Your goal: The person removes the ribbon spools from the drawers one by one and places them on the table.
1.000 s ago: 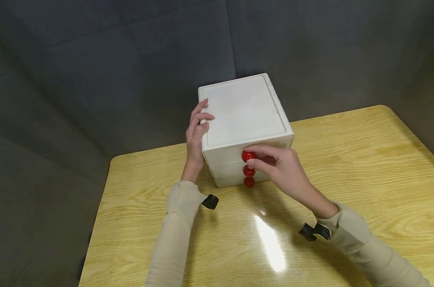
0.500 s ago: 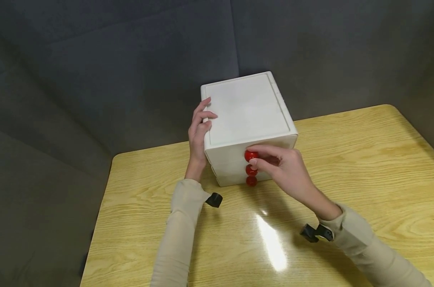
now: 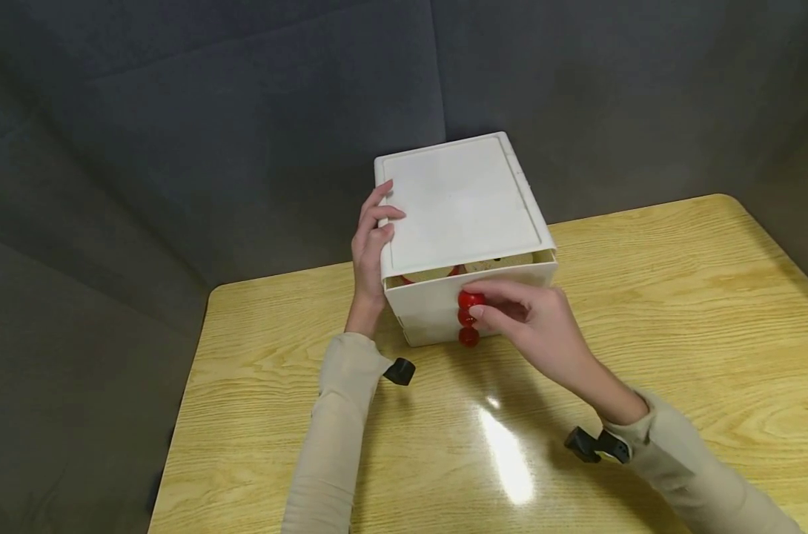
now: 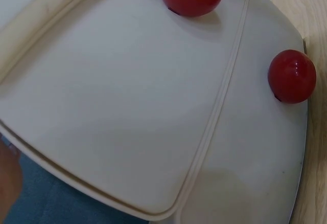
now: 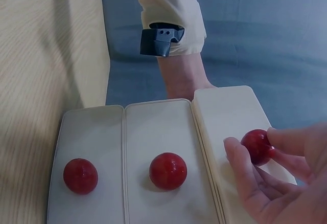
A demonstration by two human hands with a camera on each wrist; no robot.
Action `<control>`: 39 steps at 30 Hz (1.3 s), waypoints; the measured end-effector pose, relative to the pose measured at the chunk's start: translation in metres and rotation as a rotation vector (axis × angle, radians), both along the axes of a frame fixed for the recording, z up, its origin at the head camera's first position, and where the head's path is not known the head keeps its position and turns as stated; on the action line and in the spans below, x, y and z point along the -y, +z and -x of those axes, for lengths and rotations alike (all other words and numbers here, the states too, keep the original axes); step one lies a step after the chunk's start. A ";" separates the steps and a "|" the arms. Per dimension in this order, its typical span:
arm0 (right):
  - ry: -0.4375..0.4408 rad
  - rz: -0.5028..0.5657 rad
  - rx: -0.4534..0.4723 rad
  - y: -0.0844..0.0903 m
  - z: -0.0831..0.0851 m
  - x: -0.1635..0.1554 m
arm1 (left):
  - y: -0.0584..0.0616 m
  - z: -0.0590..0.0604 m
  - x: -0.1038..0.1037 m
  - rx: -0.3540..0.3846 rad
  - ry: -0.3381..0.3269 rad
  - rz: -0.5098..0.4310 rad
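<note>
A white three-drawer box (image 3: 460,200) stands at the far edge of the wooden table (image 3: 677,311). Each drawer front carries a red ball knob. My right hand (image 3: 476,299) pinches the top knob (image 3: 469,299) (image 5: 257,147) between thumb and fingers. The top drawer (image 3: 431,297) stands out a little, and its gap shows something pale with a bit of red. My left hand (image 3: 377,222) grips the box's upper left edge, fingers hooked over the top. The middle knob (image 5: 168,171) and bottom knob (image 5: 80,175) are free; the left wrist view shows two knobs (image 4: 292,75) close up.
Dark grey fabric panels (image 3: 210,111) close in behind and left of the table. The box sits right at the table's back edge. Bare glossy tabletop (image 3: 511,460) lies between the box and me. Black wrist cameras (image 3: 399,371) sit on both sleeves.
The top drawer has slid out a little toward me, my right hand drawing its knob back. The left hand has stayed on the box's edge.
</note>
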State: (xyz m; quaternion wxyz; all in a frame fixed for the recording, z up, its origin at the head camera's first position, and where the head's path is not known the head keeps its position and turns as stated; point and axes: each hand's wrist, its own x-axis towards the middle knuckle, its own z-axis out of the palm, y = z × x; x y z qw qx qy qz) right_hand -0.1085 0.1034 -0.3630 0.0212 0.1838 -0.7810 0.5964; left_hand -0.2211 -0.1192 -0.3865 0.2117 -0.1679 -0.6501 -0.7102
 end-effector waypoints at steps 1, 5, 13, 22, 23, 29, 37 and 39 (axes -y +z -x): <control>0.002 -0.003 -0.003 0.000 -0.001 0.000 | 0.000 0.000 0.000 -0.004 0.001 0.005; 0.018 -0.013 -0.028 -0.001 -0.005 -0.002 | -0.001 0.000 0.002 -0.016 0.004 0.019; 0.032 -0.057 -0.102 -0.001 -0.014 -0.005 | -0.001 -0.001 0.002 0.017 -0.019 0.016; 0.078 -0.059 -0.071 0.003 -0.023 -0.008 | 0.000 -0.002 0.002 -0.009 -0.024 0.032; 0.079 -0.061 -0.075 0.003 -0.024 -0.008 | 0.000 -0.002 0.003 -0.011 -0.023 0.036; 0.076 -0.077 -0.118 0.003 -0.027 -0.010 | -0.001 -0.003 0.003 -0.002 -0.025 0.062; 0.101 -0.085 -0.149 0.003 -0.032 -0.012 | -0.001 -0.004 0.003 0.010 -0.023 0.062; 0.110 -0.083 -0.146 0.003 -0.034 -0.013 | -0.001 -0.004 0.003 0.005 -0.024 0.062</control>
